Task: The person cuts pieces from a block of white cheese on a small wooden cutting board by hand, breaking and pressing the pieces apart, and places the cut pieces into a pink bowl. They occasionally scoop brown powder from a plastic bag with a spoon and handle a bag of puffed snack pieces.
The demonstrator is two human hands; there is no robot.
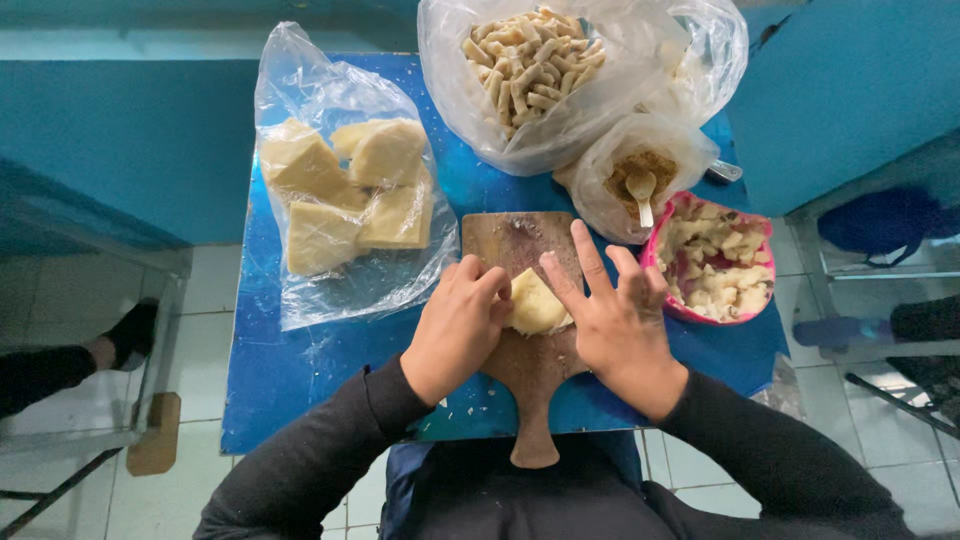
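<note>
A pale yellow lump of dough [535, 303] lies on a wooden cutting board [515, 240] with a handle pointing toward me. My left hand [458, 325] curls over the lump's left side, fingers bent onto it. My right hand [610, 315] presses against its right side with the fingers spread and straight. Both hands touch the dough; neither lifts it off the board.
The small blue table [290, 370] carries a clear bag of pale tofu-like blocks [345, 200] at left, a bag of finger-shaped pieces [530, 60] at the back, a small bag of brown filling with a spoon [640, 185], and a pink bowl [715, 260] of pale chunks at right. Tiled floor surrounds it.
</note>
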